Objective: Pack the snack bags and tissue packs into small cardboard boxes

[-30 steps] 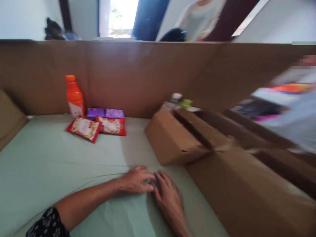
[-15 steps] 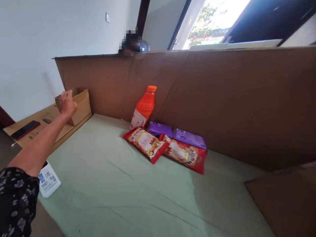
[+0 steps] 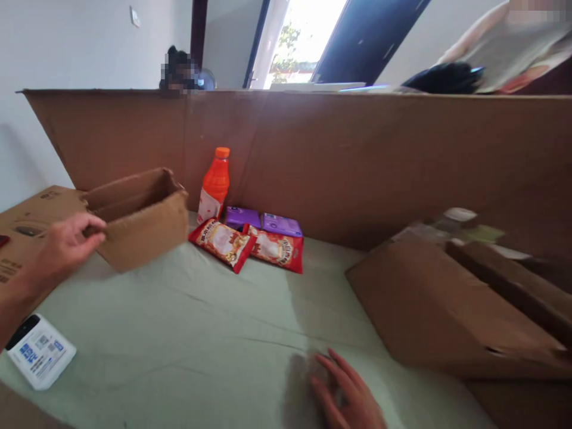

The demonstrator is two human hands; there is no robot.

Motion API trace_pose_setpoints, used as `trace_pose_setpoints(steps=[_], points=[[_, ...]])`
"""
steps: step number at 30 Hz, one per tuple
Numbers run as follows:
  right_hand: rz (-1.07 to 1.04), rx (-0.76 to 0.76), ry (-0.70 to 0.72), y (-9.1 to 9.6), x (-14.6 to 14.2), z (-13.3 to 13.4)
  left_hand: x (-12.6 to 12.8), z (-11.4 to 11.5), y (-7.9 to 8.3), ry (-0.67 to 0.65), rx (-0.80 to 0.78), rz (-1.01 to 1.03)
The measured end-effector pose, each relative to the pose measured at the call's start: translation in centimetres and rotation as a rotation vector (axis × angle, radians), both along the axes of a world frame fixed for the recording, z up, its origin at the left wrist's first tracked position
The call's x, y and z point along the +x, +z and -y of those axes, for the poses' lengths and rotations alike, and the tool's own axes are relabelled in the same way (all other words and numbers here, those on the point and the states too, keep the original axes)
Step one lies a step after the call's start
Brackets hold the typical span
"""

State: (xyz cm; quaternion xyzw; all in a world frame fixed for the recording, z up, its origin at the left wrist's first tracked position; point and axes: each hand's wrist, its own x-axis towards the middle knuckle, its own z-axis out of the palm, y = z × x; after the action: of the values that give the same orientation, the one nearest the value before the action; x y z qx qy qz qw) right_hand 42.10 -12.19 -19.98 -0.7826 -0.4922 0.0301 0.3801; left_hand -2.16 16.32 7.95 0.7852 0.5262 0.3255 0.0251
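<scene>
My left hand [image 3: 67,244] grips the near edge of a small open cardboard box [image 3: 143,217], which sits tilted on the pale green cloth [image 3: 201,333]. My right hand [image 3: 346,393] lies flat on the cloth at the bottom, fingers stretched out, holding nothing. Just right of the box stand an orange bottle [image 3: 214,185], two purple packets [image 3: 263,221] and two red snack bags [image 3: 248,244], all against the tall cardboard wall [image 3: 357,161].
A larger cardboard box [image 3: 438,310] with open flaps lies at the right. A white labelled device [image 3: 40,351] rests at the cloth's left edge, with flat cardboard [image 3: 27,220] behind it. A person's arm [image 3: 500,42] shows beyond the wall at top right.
My left hand has pulled the small box from the left side onto the cloth, toward the snacks. The view swung right, and my right hand is back in sight on the cloth.
</scene>
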Motion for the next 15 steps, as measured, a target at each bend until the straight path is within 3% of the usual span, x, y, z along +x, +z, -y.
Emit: trace_pose_setpoints(steps=[4, 6, 10, 15], points=[[-0.441, 0.122, 0.112, 4.4, -4.3, -3.0, 3.6, 8.1, -1.9, -0.534, -0.012, -0.024], [-0.657, 0.2, 0.139, 6.4, -5.4, -3.6, 5.3, 10.9, -2.5, -0.7, -0.038, -0.091], [-0.865, 0.231, 0.175, 8.4, -6.2, -3.3, 7.4, 14.0, -3.1, -0.838, -0.022, -0.194], [-0.831, 0.136, 0.147, 9.2, -5.6, -3.1, 7.6, 14.7, -3.4, -0.85, 0.085, -0.17]])
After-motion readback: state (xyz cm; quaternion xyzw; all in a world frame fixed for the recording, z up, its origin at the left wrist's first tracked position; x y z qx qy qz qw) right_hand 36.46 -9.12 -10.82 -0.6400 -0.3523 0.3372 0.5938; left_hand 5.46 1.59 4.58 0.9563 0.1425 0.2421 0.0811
